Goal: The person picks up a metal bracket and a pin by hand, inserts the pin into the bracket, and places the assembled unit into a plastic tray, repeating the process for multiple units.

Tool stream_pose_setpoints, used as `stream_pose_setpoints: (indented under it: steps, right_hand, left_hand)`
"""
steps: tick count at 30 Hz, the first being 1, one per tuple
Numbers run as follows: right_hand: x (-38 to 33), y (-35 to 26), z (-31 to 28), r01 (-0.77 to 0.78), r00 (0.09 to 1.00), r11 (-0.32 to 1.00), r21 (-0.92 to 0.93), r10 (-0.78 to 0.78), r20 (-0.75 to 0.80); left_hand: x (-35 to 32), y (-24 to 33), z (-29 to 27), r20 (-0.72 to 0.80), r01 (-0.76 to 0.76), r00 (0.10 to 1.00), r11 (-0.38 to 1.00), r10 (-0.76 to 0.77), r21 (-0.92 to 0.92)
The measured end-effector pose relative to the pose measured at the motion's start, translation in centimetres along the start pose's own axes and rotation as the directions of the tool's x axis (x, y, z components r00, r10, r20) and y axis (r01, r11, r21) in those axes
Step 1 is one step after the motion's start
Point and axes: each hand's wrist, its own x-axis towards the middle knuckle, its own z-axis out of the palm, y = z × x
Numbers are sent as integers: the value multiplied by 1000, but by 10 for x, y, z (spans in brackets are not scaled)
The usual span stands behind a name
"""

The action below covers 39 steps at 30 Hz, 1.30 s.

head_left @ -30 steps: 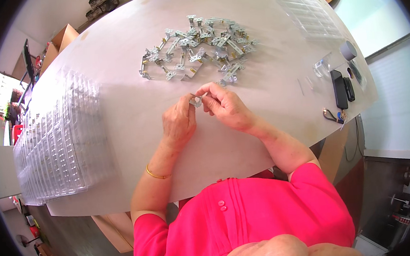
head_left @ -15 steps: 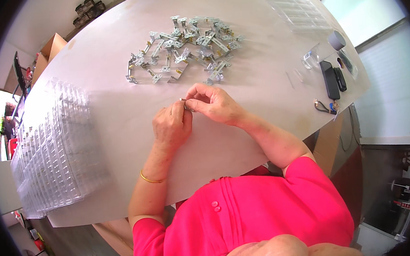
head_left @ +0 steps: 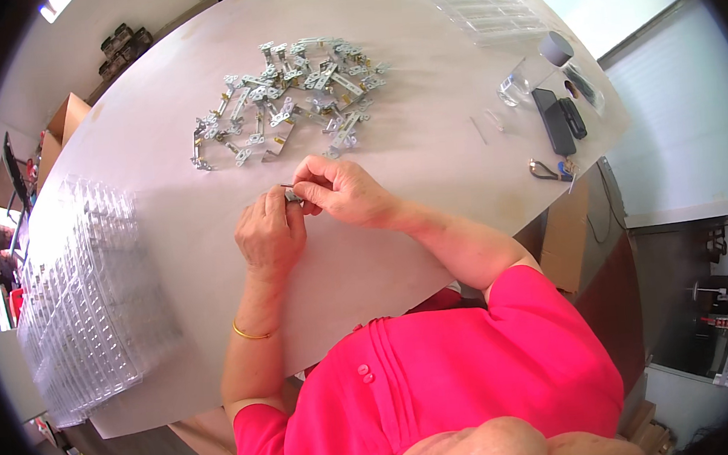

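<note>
Both my hands meet over the table in front of me, just nearer than a pile of metal bracket parts. A small silvery metal part is pinched between them, mostly covered by fingers. My left hand is closed on its near left side. My right hand grips it from the right with thumb and fingers pressed together. The heaped parts are silver pieces with flat ends and a few brass-coloured bits.
Stacked clear plastic trays stand at the left, with another clear tray at the far right. On the right lie a clear bottle with a grey cap, a black case and keys on a strap. The white table has a curved outline.
The whole view has shifted, so table and hands sit further left in the picture. My hands stay together on the small metal part, which shows a little more between the fingers.
</note>
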Motion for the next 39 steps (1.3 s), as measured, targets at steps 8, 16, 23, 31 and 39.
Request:
stream_pose_setpoints:
  steps: [8,16,23,31,39]
  right_hand:
    - [6,2,-12,261,947,861,-436,-316,-57]
    - [9,-12,-31,161,976,953,-257,-192,-100]
    - [12,-10,-25,403,802,684,-608,-584,-125]
    - [2,-17,-9,344,852,637,-689,-521,-56]
    - [4,-13,-9,398,804,496,-772,-594,33]
  left_hand:
    - [18,11,-14,-25,-105,994,988,109,116]
    - [7,-2,-18,636,658,747,348,-193,-668]
    - [0,-9,-12,660,694,715,125,-230,-709]
    - [-3,-16,-3,549,615,756,100,-356,-782]
    - [-6,-16,3,510,577,769,75,-385,-814]
